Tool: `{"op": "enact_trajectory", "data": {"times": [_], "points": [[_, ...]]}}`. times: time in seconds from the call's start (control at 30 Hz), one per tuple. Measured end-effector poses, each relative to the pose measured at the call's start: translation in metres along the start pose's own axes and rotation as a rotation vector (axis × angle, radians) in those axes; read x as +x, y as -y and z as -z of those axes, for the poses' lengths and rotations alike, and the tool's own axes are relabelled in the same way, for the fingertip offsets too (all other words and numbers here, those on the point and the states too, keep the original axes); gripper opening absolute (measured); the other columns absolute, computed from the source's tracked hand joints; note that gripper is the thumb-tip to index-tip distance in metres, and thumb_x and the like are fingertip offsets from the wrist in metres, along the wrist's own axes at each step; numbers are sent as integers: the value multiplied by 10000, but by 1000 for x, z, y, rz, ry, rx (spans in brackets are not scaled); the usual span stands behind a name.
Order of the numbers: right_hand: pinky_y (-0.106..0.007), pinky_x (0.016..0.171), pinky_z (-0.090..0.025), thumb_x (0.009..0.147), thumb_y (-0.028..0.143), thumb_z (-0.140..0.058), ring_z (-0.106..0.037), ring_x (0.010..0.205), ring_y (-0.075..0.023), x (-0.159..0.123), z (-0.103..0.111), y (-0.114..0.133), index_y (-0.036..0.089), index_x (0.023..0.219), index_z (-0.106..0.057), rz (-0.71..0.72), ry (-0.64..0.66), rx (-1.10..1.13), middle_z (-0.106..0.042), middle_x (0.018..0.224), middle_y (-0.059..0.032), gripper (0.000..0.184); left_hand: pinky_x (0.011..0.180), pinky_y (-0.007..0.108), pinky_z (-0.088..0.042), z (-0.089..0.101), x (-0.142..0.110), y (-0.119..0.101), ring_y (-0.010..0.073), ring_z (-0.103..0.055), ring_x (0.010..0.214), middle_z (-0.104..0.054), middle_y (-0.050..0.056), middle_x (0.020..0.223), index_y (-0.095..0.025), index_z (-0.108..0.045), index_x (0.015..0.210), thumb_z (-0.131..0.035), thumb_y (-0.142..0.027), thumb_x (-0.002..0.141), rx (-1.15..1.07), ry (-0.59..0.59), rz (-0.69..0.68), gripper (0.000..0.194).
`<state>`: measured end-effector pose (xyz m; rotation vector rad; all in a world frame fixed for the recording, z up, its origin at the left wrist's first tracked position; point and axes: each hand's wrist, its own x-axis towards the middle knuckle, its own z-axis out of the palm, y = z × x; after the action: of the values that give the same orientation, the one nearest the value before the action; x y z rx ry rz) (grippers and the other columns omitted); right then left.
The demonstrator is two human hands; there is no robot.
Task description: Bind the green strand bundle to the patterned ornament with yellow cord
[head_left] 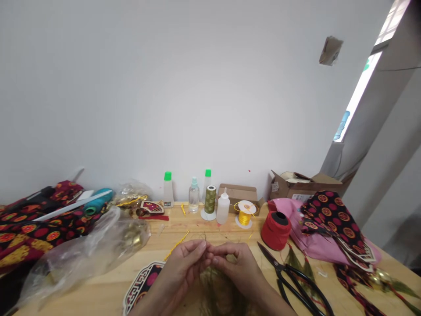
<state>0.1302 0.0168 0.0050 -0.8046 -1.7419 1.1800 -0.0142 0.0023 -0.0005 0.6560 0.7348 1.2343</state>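
Note:
My left hand (184, 270) and my right hand (242, 268) meet over the front middle of the table, thumbs and forefingers pinched close together. From between them hangs a bundle of olive-green threads (212, 296), like a tassel; its top is hidden by my fingers. A few thin strands stick up above the left fingertips. Partly under my left forearm lies a dark patterned fabric piece with a cream cut-out border (140, 283). Black-handled scissors (279, 267) lie to the right of my right hand, blades pointing away and leftward.
Bottles, a green thread spool (210, 199) and a yellow cord spool (244, 217) line the wall. A red thread cone (276, 231) stands behind the scissors. Patterned fabric (337, 219) and green tassels are at right. Plastic bags (85, 254) and more fabric crowd the left.

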Motion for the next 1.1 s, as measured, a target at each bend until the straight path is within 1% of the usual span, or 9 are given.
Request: {"op": "enact_trajectory", "data": {"times": [0.2, 0.3, 0.47, 0.57, 0.63, 0.73, 0.83, 1.0, 1.1], "points": [[-214, 543, -415, 611, 205, -611, -530, 553, -123, 1, 2, 0, 127, 615, -656, -108, -111, -58, -634, 580, -20, 90, 542, 138, -479, -2, -2, -1, 83, -591, 552, -662, 56, 617, -82, -640, 653, -620, -113, 642, -3, -27, -7, 39], [-205, 521, -401, 610, 209, -601, -498, 516, -104, 3, 5, 3, 126, 577, -630, -137, -154, -22, -598, 531, 1, 94, 553, 151, -490, -1, -1, -4, 84, -593, 550, -669, 54, 645, -89, -638, 671, -610, -96, 646, -31, -111, -44, 38], [-205, 509, -400, 597, 285, -624, -493, 479, -94, 6, 6, 4, 131, 562, -594, -175, -226, 188, -569, 488, 17, 161, 602, 175, -501, 1, 0, -6, 113, -622, 645, -686, 73, 718, -105, -635, 705, -592, -96, 662, -45, -256, -67, 62], [-213, 518, -406, 575, 311, -645, -510, 494, -105, 7, 5, 0, 127, 579, -595, -153, -274, 219, -581, 503, 3, 191, 664, 205, -491, 0, -1, -4, 148, -622, 748, -688, 96, 767, -110, -633, 724, -607, -154, 657, -17, -227, -25, 84], [-225, 524, -412, 583, 316, -641, -522, 509, -117, 7, 4, -3, 124, 597, -598, -134, -315, 199, -591, 519, -10, 197, 684, 212, -482, -1, -2, -2, 156, -619, 768, -690, 96, 771, -113, -634, 722, -608, -186, 659, -2, -192, 3, 100], [-245, 550, -426, 618, 298, -613, -536, 546, -135, 6, 5, -6, 124, 638, -600, -82, -400, 122, -607, 566, -28, 175, 676, 213, -478, -3, -2, -1, 159, -621, 765, -694, 83, 765, -121, -640, 686, -616, -189, 648, 0, -203, 32, 82], [-248, 557, -425, 653, 265, -573, -528, 554, -141, 5, 3, -5, 130, 645, -605, -24, -434, -55, -603, 578, -27, 138, 681, 213, -475, -5, -3, 0, 159, -620, 767, -697, 79, 762, -123, -645, 669, -614, -182, 647, 3, -198, 48, 70], [-230, 544, -400, 669, 177, -541, -498, 542, -130, -1, -5, -1, 160, 638, -623, 66, -310, -365, -591, 563, -3, 89, 735, 229, -458, -9, -4, 3, 164, -617, 761, -693, 93, 756, -103, -650, 711, -591, -184, 671, 22, -61, -3, 108], [-228, 554, -381, 674, 152, -529, -485, 552, -125, -3, -8, -3, 178, 630, -610, 120, -247, -468, -600, 579, 5, 96, 740, 237, -457, -10, -6, 3, 163, -615, 753, -692, 83, 738, -109, -651, 691, -589, -167, 671, -17, -33, -20, 88]]}}
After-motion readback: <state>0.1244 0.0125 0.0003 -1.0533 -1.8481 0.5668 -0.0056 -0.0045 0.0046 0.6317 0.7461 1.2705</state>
